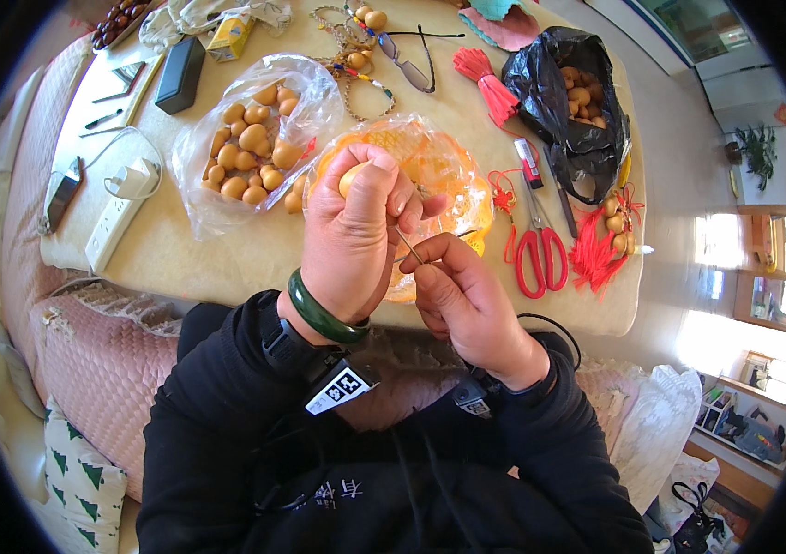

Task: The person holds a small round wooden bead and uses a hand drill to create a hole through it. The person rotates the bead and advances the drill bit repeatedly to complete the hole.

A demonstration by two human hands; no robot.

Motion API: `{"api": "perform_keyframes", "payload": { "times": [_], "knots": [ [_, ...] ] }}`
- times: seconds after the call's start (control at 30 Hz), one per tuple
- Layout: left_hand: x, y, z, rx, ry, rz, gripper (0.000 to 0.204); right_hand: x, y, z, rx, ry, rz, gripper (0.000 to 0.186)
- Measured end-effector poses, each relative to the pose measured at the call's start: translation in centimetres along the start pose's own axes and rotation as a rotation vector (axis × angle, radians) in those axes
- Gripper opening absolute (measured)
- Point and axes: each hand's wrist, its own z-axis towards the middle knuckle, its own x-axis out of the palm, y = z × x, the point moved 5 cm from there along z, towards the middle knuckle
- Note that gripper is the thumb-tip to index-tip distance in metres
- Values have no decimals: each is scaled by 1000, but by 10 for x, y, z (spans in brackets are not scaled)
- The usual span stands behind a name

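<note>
Showing: a head-down fisheye view of a person in black sleeves seated at a cream table (180, 263), with both hands raised over its near edge at the centre of the frame.

Table: spread across the upper half of the frame and crowded with craft supplies.

Black bag (566, 92): seen at upper right, open, with small tan gourds inside.

Clear bag (250, 138): placed at upper centre-left, holding many more small gourds.

Orange bag (439, 175): lying just behind the hands, crinkled and translucent.

Power strip (116, 222): set at the left edge, with a white charger plugged in.

Red scissors (539, 251): laid right of the hands, beside red tassels (596, 249).

Left hand (356, 231): closed around a small tan gourd (352, 177), which is pinched at the fingertips at centre frame; a green bangle (319, 314) is worn on the wrist.

Right hand (467, 295): closed in a pinch on a thin metal needle (408, 246), whose tip is angled up toward the gourd.

Step in hand: judged to be the threading or piercing of the gourd, with the needle brought close to it; whether the tip touches cannot be told, since the left fingers hide it.

Next move: judged to call for a steady hold on the gourd and fine aim of the needle, kept clear of the left fingertips.
</note>
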Motion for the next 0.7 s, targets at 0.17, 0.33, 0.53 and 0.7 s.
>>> {"api": "perform_keyframes", "payload": {
  "times": [0.17,0.33,0.53,0.7],
  "knots": [
    [-3,4,2,-1,10,-37,13,1,14,0,-335,-156,-523,9],
    [-2,1,7,-30,0,-13,16,0,6,1,-253,-150,-392,10],
    [-28,-73,44,359,78,-77,29,10,-10,-9,123,129,116,16],
    [-26,-26,36,1,27,-3,11,-4,-14,0,85,-29,206,19]
  ]
}}
